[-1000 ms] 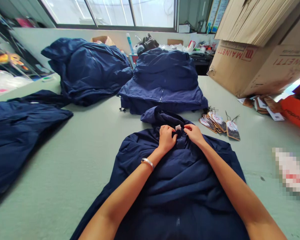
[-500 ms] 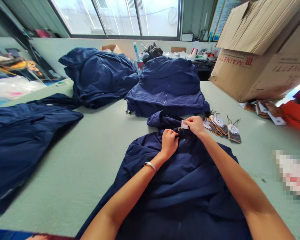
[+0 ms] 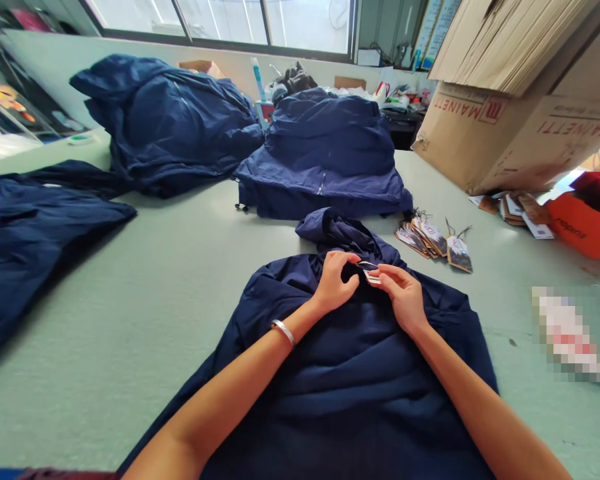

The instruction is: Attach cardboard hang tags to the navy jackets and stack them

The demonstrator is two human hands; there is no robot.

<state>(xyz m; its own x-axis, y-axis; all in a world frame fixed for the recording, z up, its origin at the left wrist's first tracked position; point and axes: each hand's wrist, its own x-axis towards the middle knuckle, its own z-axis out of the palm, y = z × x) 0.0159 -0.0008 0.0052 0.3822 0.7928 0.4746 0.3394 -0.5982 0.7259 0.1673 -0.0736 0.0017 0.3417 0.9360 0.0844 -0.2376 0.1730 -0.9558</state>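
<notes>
Jacket [image 3: 350,380] lay seemingly unfinished: right hand [image 3: 405,298] pinched a white label [image 3: 370,277], left hand [image 3: 336,283] curled, hold unclear, hang tags [image 3: 430,241] loose.

Forearms [image 3: 233,395] stretched forward, converging — left hand [image 3: 334,279] curled, thumb [image 3: 351,286] apart from index [image 3: 347,257]; right hand [image 3: 407,297] pinched.

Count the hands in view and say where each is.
2: the left hand at the neck of the garment; the right hand beside it, pinching a white label. No others show.
</notes>
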